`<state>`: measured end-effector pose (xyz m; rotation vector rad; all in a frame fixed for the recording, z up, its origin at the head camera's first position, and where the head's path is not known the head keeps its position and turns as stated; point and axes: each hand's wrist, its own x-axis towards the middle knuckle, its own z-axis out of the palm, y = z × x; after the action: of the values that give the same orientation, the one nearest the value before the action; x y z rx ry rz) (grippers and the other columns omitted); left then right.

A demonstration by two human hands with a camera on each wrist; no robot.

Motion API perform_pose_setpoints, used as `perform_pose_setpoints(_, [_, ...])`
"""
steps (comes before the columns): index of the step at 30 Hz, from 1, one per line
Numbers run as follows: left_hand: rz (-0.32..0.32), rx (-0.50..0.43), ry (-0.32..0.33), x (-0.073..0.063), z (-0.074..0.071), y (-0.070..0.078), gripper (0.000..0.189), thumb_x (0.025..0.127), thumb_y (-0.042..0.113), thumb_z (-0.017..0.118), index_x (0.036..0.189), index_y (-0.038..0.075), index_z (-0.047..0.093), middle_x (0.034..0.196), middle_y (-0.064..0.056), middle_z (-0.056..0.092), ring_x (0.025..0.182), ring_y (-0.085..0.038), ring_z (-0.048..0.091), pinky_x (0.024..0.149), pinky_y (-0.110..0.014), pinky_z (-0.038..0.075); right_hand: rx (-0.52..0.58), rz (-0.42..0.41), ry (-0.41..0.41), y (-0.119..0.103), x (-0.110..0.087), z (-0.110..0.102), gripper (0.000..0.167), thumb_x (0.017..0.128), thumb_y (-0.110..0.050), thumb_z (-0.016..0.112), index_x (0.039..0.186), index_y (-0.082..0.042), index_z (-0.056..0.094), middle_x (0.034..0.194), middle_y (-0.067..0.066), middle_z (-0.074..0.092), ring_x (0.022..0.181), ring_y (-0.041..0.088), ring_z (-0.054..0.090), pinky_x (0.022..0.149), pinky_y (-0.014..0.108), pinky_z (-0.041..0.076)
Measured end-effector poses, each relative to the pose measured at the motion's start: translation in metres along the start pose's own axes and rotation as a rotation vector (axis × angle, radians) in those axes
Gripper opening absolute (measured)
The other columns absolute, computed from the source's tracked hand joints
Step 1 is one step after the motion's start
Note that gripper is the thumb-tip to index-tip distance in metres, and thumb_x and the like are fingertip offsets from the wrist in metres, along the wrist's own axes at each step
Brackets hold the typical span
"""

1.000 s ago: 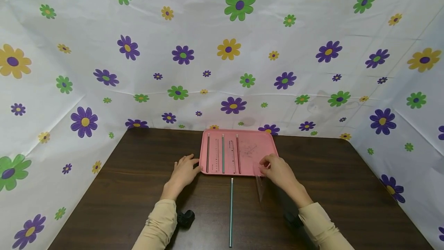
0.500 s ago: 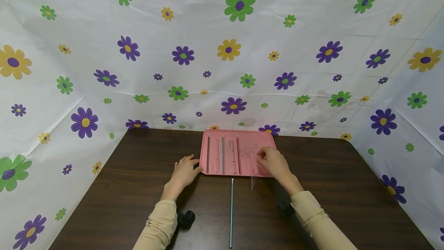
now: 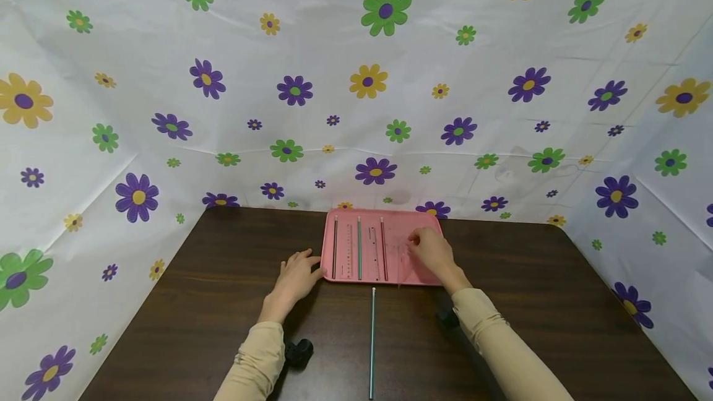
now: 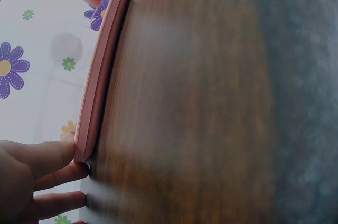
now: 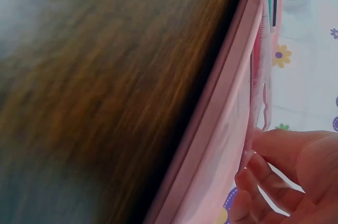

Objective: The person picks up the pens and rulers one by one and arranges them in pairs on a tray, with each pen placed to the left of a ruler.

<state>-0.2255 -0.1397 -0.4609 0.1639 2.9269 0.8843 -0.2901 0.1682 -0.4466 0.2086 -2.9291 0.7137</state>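
My right hand [image 3: 431,251] pinches a clear plastic set square [image 3: 403,260] between thumb and fingertips, over the right part of a pink tray [image 3: 398,220]. In the right wrist view the set square [image 5: 259,105] stands tilted along the tray's near rim. At the tray's near left corner is my left hand [image 3: 295,277]; its thumb lies on the rim and its forefinger against the outer side, as the left wrist view shows. Inside the tray, side by side, lie a black pencil [image 3: 335,246], a clear ruler [image 3: 349,251], a green pencil [image 3: 359,249], a second ruler [image 3: 374,254] and a dark red pencil [image 3: 384,249].
A teal pencil [image 3: 372,345] with a white eraser end lies on the dark wooden table [image 3: 223,302] in front of the tray. Behind the table hangs a white flowered sheet [image 3: 334,48]. A black wrist camera [image 3: 299,353] sits beside the left sleeve.
My right hand has moved left and farther back with the set square, bringing it from the tray's near edge to mostly above the tray. The left hand stays at the corner.
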Motion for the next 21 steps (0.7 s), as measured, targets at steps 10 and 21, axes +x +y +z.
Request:
perform_pose_setpoints(10, [0.002, 0.007, 0.01, -0.001, -0.001, 0.001, 0.04, 0.099, 0.025, 0.06, 0.133, 0.004, 0.063, 0.152, -0.024, 0.043, 0.144, -0.049, 0.032, 0.114, -0.071, 0.018, -0.014, -0.029, -0.029, -0.008, 0.013, 0.01, 0.016, 0.09, -0.009, 0.069, 0.103, -0.003, 0.076, 0.097, 0.01, 0.074, 0.082, 0.02, 0.063, 0.082, 0.042, 0.055])
perform_pose_setpoints(21, [0.004, 0.01, 0.007, -0.001, -0.001, 0.001, 0.041, 0.099, 0.025, 0.06, 0.133, 0.004, 0.062, 0.152, -0.024, 0.043, 0.144, -0.049, 0.032, 0.114, -0.071, 0.018, -0.08, -0.023, -0.02, -0.01, 0.021, 0.019, 0.012, 0.089, -0.011, 0.072, 0.099, -0.006, 0.076, 0.098, 0.008, 0.072, 0.089, 0.022, 0.065, 0.083, 0.043, 0.055])
